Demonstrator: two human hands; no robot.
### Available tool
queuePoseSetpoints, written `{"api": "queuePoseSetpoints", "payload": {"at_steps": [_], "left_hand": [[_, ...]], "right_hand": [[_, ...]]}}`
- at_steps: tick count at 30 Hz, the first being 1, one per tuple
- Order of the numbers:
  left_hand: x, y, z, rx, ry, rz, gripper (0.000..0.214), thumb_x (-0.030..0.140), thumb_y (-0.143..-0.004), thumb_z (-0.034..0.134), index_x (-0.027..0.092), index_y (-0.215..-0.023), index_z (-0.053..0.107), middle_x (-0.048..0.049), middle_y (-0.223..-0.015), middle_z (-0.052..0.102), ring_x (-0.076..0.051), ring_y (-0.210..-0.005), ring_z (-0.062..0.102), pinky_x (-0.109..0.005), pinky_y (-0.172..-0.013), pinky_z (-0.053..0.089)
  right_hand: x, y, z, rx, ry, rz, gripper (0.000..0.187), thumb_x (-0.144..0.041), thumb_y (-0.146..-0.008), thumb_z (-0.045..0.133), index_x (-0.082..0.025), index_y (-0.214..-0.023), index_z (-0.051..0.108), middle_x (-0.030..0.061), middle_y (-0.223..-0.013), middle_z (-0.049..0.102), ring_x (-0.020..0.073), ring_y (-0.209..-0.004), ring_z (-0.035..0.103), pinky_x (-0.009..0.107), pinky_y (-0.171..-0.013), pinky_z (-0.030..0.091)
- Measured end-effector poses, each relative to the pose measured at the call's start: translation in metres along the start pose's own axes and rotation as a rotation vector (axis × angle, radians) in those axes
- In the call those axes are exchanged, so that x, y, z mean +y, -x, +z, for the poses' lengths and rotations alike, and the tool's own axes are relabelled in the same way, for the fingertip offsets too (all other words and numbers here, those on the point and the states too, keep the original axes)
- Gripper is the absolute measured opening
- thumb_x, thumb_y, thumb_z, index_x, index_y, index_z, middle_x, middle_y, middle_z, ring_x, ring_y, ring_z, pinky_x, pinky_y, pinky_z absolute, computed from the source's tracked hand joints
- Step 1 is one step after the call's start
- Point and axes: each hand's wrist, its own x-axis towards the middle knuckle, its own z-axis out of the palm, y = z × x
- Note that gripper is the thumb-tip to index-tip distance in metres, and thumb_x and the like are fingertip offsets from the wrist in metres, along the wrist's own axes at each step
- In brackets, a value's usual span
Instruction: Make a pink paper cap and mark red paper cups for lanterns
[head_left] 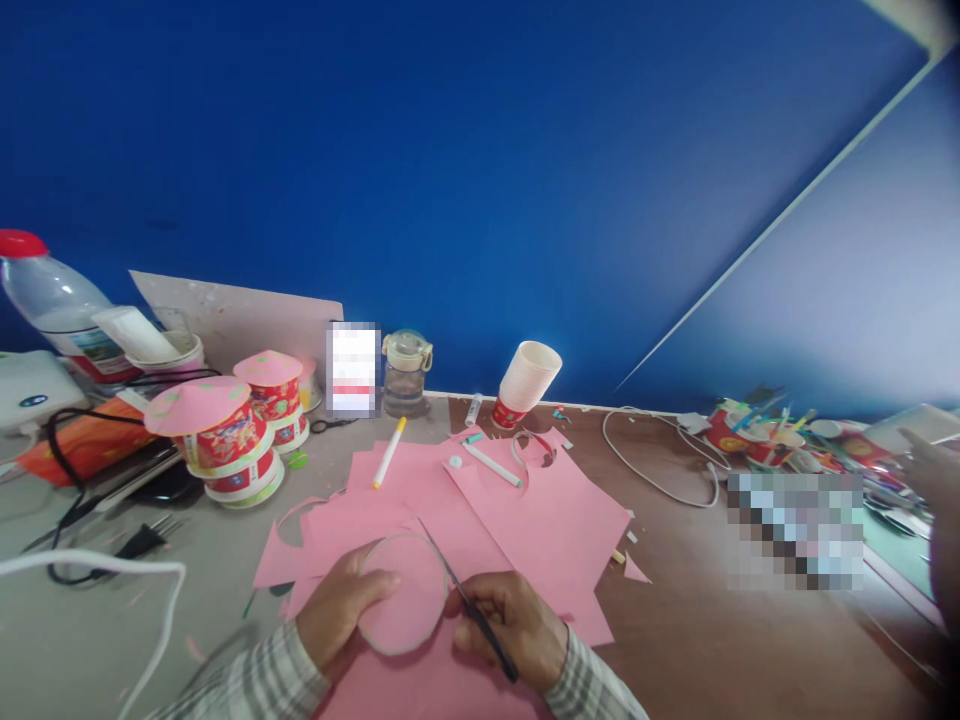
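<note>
A round pink paper disc (405, 600) with a dark drawn outline is gripped by my left hand (349, 605), thumb on top and fingers beneath. My right hand (517, 625) is closed on dark-handled scissors (487, 632), whose blades point up and left along the disc's right edge. Whether the blades are parted is hard to see. Beneath both hands lie overlapping pink paper sheets (555, 520). A yellow-capped marker (390, 453) and a green-capped marker (493, 465) rest on the sheets.
Paper-cup models with pink cone roofs (199, 405) stand at left, near a black plug (139, 540) and a bottle (56, 300). Behind the paper are a water jar (407, 375) and stacked paper cups (529, 380). At far right, another person's hand (934, 470) shows near craft clutter.
</note>
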Motion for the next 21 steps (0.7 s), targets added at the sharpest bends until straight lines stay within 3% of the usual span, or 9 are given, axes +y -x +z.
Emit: {"api": "queuePoseSetpoints", "payload": {"at_steps": [11,21], "left_hand": [[0.0024,-0.0013,0.0029,0.032,0.03,-0.027,0.034,0.007,-0.044,0.064,0.011,-0.078,0.068,-0.006,-0.049,0.069,-0.022,-0.042,0.057,-0.028,-0.037,0.044],[0.0029,-0.0016,0.0016,-0.018,0.045,-0.037,0.031,0.008,-0.047,0.063,0.011,-0.077,0.068,-0.0059,-0.049,0.069,-0.021,-0.041,0.056,-0.027,-0.036,0.043]], "right_hand": [[-0.0019,0.0009,0.0002,0.009,0.05,-0.002,0.016,-0.023,-0.062,0.068,-0.014,-0.075,0.068,-0.0097,-0.042,0.045,0.0047,-0.037,0.039,0.012,-0.036,0.027],[-0.0019,0.0004,0.0022,0.038,0.083,0.041,0.015,-0.023,-0.061,0.066,-0.015,-0.074,0.067,-0.0082,-0.043,0.05,0.006,-0.037,0.044,0.011,-0.034,0.032]]}}
